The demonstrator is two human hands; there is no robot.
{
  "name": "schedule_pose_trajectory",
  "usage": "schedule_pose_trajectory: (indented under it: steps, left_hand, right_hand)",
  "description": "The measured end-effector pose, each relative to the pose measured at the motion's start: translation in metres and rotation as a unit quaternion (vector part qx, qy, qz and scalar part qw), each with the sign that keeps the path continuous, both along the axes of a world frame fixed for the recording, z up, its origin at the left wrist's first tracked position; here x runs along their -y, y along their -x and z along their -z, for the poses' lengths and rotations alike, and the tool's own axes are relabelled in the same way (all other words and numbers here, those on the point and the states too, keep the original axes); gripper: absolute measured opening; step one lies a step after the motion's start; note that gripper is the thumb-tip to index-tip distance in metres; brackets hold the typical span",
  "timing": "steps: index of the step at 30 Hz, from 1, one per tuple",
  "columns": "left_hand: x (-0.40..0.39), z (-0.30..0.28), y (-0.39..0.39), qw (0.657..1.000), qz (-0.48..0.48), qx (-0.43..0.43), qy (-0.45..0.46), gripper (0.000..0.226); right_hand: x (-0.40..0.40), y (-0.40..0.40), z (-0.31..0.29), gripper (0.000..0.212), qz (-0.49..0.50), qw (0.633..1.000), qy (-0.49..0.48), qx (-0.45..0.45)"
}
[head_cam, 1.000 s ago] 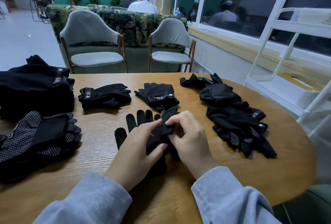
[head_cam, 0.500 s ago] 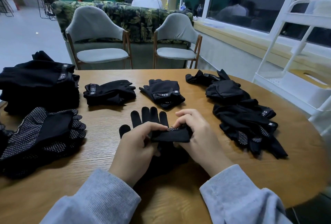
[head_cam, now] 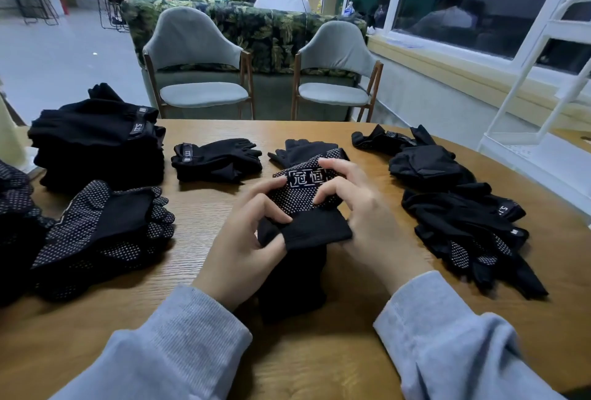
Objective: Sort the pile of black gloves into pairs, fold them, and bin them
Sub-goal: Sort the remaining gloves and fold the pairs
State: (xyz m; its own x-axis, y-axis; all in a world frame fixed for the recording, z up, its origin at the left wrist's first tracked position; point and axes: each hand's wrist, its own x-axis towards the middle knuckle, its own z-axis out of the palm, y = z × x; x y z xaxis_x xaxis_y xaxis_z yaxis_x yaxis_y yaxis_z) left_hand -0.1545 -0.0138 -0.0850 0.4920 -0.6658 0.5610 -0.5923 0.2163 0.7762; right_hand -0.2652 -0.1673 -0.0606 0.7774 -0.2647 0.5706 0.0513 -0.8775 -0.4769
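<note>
- Both hands at table centre, working one black glove pair (head_cam: 303,204); pair is bunched, dotted-grip palm side facing up w/ a white printed label near its top edge.
- Left hand (head_cam: 246,239): fingers curled, pinching the plain black cuff/fold at the pair's near-left side; thumb tucked under the fabric edge.
- Right hand (head_cam: 361,207): fingers curled over the dotted part, fingertips pressing beside the label; grasping the same pair from the right.
- Lower part of the pair hangs down to the table (head_cam: 319,361) between the wrists; wood top, rounded edge at right.
- Folded pair A (head_cam: 214,160): far-left of the hands, lying flat, strap tag at its left end, apart from the hands.
- Folded pair B (head_cam: 303,147): directly behind the held pair, partly hidden by it; contact cannot be told.
- Unsorted pile (head_cam: 454,207): right of the right hand, loose black gloves overlapping, some dot-side up, running from the far edge towards the near right.
- Dotted gloves (head_cam: 105,233): left of the left hand, spread flat, fingers pointing right.
- Tall black stack (head_cam: 96,144): far left, behind the dotted gloves, tag on top.
- Grey sleeves on both forearms.
- Two grey chairs (head_cam: 198,80) beyond the table; white rack (head_cam: 543,80) at right.
</note>
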Motion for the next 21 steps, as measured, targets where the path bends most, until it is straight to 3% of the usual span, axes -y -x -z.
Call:
schedule_pose_trajectory:
  steps: [4, 13, 21]
  left_hand:
    - [-0.003, 0.002, -0.012, 0.998, -0.042, 0.034, -0.037, 0.017]
    - [-0.018, 0.013, -0.023, 0.979, -0.016, 0.067, -0.190, 0.016]
    - [-0.032, 0.016, -0.024, 0.974, 0.009, 0.068, -0.216, 0.029]
  right_hand:
    - [0.007, -0.021, 0.008, 0.021, -0.012, 0.999, 0.023, -0.028]
    - [0.000, -0.010, 0.019, 0.027, -0.018, 0.996, 0.003, -0.086]
    - [-0.010, 0.002, 0.024, 0.022, -0.053, 0.990, -0.041, -0.122]
